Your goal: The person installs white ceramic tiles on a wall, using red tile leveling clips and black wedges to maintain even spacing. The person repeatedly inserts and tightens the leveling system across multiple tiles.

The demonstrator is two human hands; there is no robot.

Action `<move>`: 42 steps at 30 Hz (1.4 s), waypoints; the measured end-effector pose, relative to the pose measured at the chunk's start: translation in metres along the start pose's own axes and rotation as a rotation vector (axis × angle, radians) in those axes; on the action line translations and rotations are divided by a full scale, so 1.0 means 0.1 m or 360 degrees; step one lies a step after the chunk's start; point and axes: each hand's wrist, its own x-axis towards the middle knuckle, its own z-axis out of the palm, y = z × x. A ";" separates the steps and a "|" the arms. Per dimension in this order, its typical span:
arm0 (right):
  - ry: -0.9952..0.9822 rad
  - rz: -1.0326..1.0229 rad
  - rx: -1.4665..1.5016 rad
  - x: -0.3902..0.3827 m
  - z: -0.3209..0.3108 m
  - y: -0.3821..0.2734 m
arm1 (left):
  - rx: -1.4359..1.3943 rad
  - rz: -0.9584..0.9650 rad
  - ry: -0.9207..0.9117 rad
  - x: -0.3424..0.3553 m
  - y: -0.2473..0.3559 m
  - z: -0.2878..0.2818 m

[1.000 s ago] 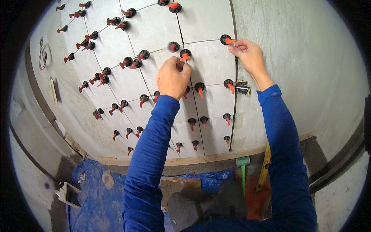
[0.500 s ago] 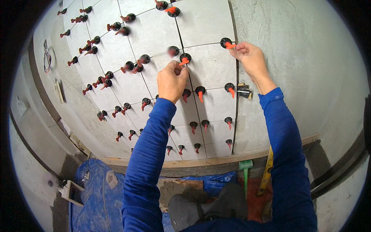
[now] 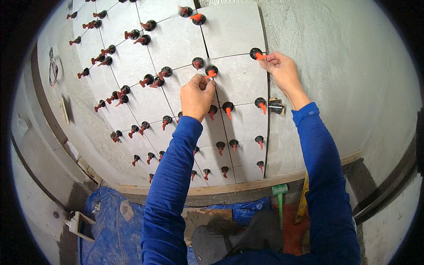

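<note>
My left hand (image 3: 197, 97) pinches the orange handle of a black tile-leveling clip (image 3: 211, 71), set at a joint between large pale tiles (image 3: 240, 79). Higher and to the right, my right hand (image 3: 283, 74) has its thumb and fingers closed on the orange handle of another tile-leveling clip (image 3: 255, 54) at the tiled area's right edge. Just above my left hand sits a clip with a dark red handle (image 3: 198, 63). Up at the top, a clip with an orange handle (image 3: 198, 18) straddles the wide vertical joint.
Several more red-handled clips stick out along the joints. Wires (image 3: 53, 70) hang from the wall at left; an electrical box (image 3: 277, 106) is beside the right tile edge. Below are a green mallet (image 3: 280, 191), a yellow level (image 3: 302, 201), a blue tarp (image 3: 108, 221) and a grey bag-like thing (image 3: 238, 238).
Both hands keep their hold on the two orange handles. The view has shifted slightly, so the wall and clips appear a little lower.
</note>
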 end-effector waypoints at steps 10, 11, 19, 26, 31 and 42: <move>-0.0033 0.0022 -0.0006 -0.01 -0.01 -0.04 | -0.0139 0.0040 -0.0045 0.00 0.02 -0.03; -0.0020 0.0022 -0.0066 -0.01 -0.02 -0.04 | -0.0152 -0.0004 -0.0049 0.00 0.02 -0.02; -0.0045 0.0064 0.0031 0.01 0.00 0.01 | -0.0043 0.0057 0.0012 0.00 -0.02 -0.02; 0.0170 -0.0048 0.0019 -0.13 0.05 -0.06 | 0.0014 0.0102 0.0019 0.01 -0.01 0.02; 0.0243 -0.0169 0.0109 -0.20 0.15 -0.09 | 0.0086 0.0138 0.0045 -0.01 0.02 -0.01; 0.0249 -0.0286 0.0306 -0.16 0.23 0.09 | 0.0081 0.0091 0.0026 -0.02 0.05 -0.01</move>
